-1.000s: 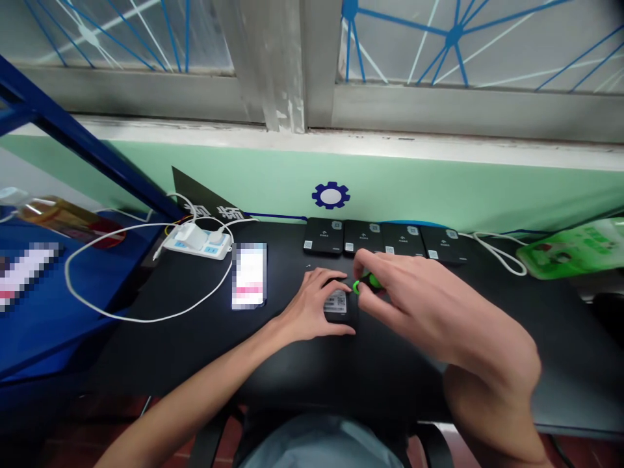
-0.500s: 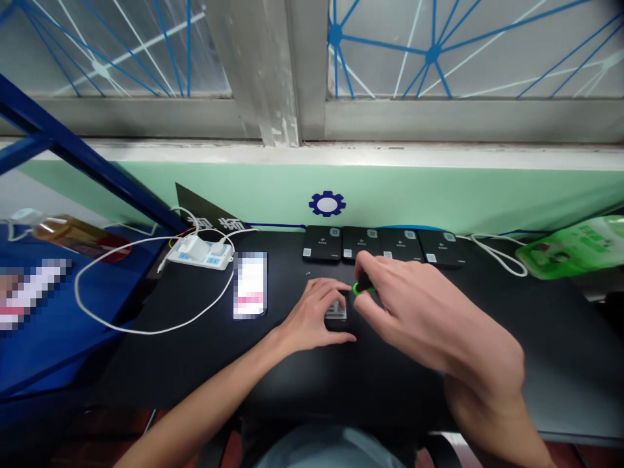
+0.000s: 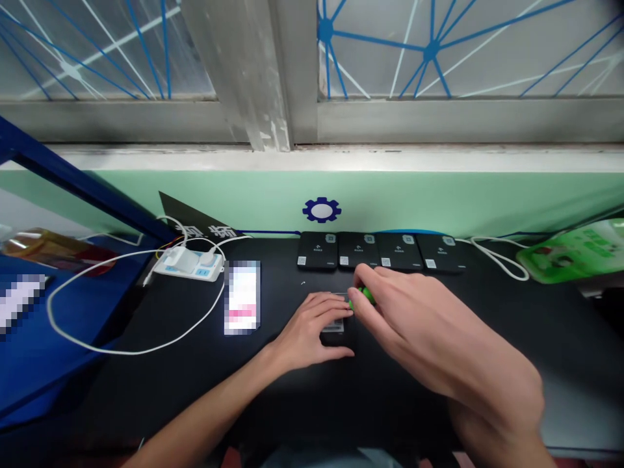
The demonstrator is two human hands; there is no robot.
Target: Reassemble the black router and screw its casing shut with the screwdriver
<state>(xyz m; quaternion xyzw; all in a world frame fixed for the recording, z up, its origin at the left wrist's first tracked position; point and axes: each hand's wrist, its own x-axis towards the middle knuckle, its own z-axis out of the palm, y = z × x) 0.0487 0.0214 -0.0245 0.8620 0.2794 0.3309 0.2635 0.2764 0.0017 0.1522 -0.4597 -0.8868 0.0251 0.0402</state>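
A small dark case (image 3: 333, 327) with a pale label lies flat on the desk, partly covered by my left hand (image 3: 316, 328). My left fingers rest along its far side while the thumb lies by its near edge, bracing it. My right hand (image 3: 390, 312) is closed around the green-and-black handle of a screwdriver (image 3: 366, 296), held over the right side of the case. The tool's tip is hidden by my fingers. A tiny screw-like piece (image 3: 303, 283) lies beyond my left hand.
Several black boxes (image 3: 317, 251) stand in a row along the wall. On the left are a lit phone (image 3: 242, 298), a power strip (image 3: 190, 264) and a looped white cable (image 3: 92, 348). A green packet (image 3: 575, 250) lies at the far right.
The camera view has shifted slightly. My right hand has turned on the screwdriver, and more of its green part shows between the fingers. My left hand stays over the case.
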